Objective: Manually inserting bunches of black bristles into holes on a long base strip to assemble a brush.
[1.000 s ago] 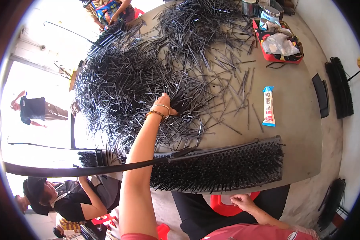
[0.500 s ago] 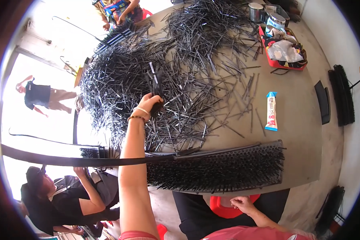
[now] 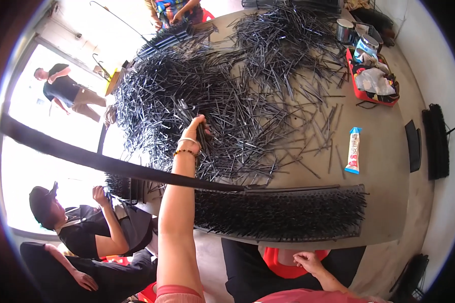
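My left hand (image 3: 199, 132) reaches over a wide heap of thin black strips (image 3: 151, 101) on the table. Its fingers are closed around a bunch of black strips (image 3: 183, 110), whose ends stick out past the thumb. Below the arm, along the near edge, lies a long bristle brush (image 3: 283, 214), a perforated black panel packed with short bristles. A long black bar (image 3: 111, 164) runs from its back edge out to the left, passing over my forearm. My right hand (image 3: 307, 262) rests near my lap below the brush, its fingers curled in, with nothing visible in them.
A wrapped snack bar (image 3: 354, 150) lies on the table (image 3: 384, 202) at right. Behind it stand a red tray (image 3: 361, 93) with cloths and metal cans (image 3: 345, 31). Co-workers sit at the far side and left; another person (image 3: 68, 91) stands beyond. Brushes (image 3: 435, 141) lean by the right wall.
My left hand has shifted slightly, and the bunch in it now tilts leftward, lower over the heap. The view has turned a little, and the black bar slants more. My right hand stays put.
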`<state>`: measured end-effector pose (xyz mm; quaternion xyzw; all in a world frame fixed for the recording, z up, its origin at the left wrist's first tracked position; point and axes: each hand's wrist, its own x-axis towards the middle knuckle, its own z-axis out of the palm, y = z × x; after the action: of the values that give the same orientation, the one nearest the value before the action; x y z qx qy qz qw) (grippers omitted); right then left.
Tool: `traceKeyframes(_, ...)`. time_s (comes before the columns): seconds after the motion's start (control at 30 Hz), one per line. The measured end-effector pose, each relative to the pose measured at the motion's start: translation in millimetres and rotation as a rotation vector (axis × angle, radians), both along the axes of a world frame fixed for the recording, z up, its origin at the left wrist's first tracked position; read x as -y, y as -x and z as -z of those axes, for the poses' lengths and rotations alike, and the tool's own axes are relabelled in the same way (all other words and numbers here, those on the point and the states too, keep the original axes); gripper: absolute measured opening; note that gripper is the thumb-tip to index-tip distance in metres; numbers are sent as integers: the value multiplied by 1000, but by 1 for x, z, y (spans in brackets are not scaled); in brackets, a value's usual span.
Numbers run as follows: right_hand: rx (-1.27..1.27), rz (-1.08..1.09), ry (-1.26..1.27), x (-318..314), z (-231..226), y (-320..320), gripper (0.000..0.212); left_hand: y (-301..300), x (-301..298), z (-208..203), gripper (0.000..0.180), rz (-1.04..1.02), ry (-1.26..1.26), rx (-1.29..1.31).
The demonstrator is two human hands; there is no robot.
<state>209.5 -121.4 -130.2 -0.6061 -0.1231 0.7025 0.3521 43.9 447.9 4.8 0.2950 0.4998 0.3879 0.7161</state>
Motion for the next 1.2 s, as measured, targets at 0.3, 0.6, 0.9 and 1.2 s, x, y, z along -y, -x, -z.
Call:
traceKeyframes(0.3, 27, -42, -5, -2, -4, 3, 18, 67, -19, -15, 23, -20, 100, 165)
traceKeyframes(0.6, 81, -55, 22, -1, -3, 5, 18, 158, 4, -39, 17, -310, -305, -119)
traceKeyframes(0.9, 151, -70, 94, -1, 7, 8, 17, 235, 53, -1, 17, -536, -672, -490)
traceKeyframes(1.2, 254, -116, 107, 1, 13, 12, 17, 249, 82, 68, 30, -632, -669, -542)
